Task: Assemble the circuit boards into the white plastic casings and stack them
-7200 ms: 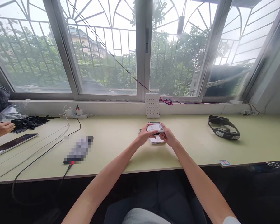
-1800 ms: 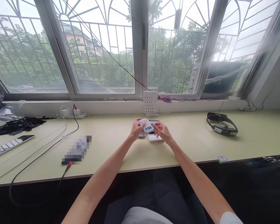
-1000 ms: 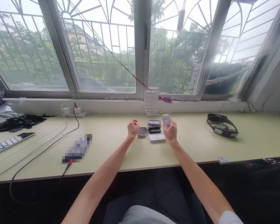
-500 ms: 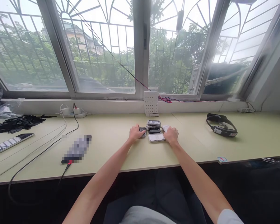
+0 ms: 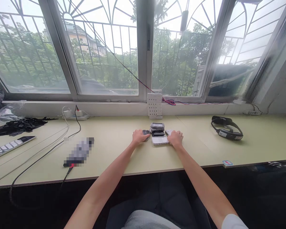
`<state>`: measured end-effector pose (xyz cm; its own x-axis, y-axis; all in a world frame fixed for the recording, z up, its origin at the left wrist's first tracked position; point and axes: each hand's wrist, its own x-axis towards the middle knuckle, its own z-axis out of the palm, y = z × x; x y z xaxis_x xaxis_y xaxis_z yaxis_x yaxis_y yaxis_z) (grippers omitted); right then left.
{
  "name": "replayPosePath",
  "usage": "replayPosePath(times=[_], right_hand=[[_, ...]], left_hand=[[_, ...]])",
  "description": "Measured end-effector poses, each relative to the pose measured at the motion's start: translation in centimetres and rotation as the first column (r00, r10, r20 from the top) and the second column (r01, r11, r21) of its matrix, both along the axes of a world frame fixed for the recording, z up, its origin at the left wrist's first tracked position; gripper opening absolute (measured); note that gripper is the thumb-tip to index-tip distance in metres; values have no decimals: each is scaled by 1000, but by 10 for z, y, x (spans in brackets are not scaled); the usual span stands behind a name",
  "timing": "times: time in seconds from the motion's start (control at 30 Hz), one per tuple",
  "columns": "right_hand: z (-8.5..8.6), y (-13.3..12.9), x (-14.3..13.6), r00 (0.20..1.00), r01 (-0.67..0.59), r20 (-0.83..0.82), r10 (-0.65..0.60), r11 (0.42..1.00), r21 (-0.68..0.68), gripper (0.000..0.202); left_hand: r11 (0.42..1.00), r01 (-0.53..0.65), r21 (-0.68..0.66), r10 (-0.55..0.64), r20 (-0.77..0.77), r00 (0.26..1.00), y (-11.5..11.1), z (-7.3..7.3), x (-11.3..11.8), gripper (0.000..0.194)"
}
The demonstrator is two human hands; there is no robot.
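Note:
A small stack of dark and silver phone-like parts [image 5: 157, 127] stands on the pale yellow table, with a black piece [image 5: 158, 134] at its front. A flat white case-like piece [image 5: 160, 140] lies just in front of that. At the left of the stack, my left hand [image 5: 139, 137] is closed on a dark phone-like part [image 5: 146, 132]. On the other side, my right hand [image 5: 175, 138] grips a white piece [image 5: 168, 131], its fingers partly covering it.
A black headband device [image 5: 228, 130] lies at the right. To the left are a pixelated object [image 5: 79, 152] on a cable, a tablet [image 5: 13, 147], black strips [image 5: 21, 125] and a power strip [image 5: 77, 117]. A white perforated block [image 5: 154, 106] stands behind the stack.

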<state>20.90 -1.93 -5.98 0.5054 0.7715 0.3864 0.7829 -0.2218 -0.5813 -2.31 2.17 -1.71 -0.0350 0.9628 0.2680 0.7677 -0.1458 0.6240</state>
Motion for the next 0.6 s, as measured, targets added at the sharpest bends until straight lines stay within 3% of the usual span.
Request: replayPosePath(times=[0.2, 0.3, 0.37, 0.43, 0.5, 0.6], right_hand=[[12, -9, -4, 999, 10, -34, -13, 996, -93, 36], [21, -14, -8, 1000, 21, -16, -20, 998, 64, 35], [26, -17, -11, 994, -99, -18, 105, 972, 212, 30], [29, -19, -16, 936, -333, -13, 352, 898, 286, 22], [29, -21, -23, 823, -548, 28, 568, 780, 302, 19], [28, -24, -34, 684, -721, 112, 721, 645, 252, 21]], left_hand=[[993, 53, -101, -51, 26, 998, 3, 4, -2, 42], [984, 86, -153, -79, 48, 996, 3, 7, -3, 41], [983, 86, -163, -70, 97, 993, 3, 8, -5, 40], [986, 72, -148, -51, 140, 989, 3, 8, -7, 43], [989, 64, -132, -41, 167, 985, 3, 8, -10, 49], [989, 70, -127, -44, 198, 979, 1, 8, -11, 53]])
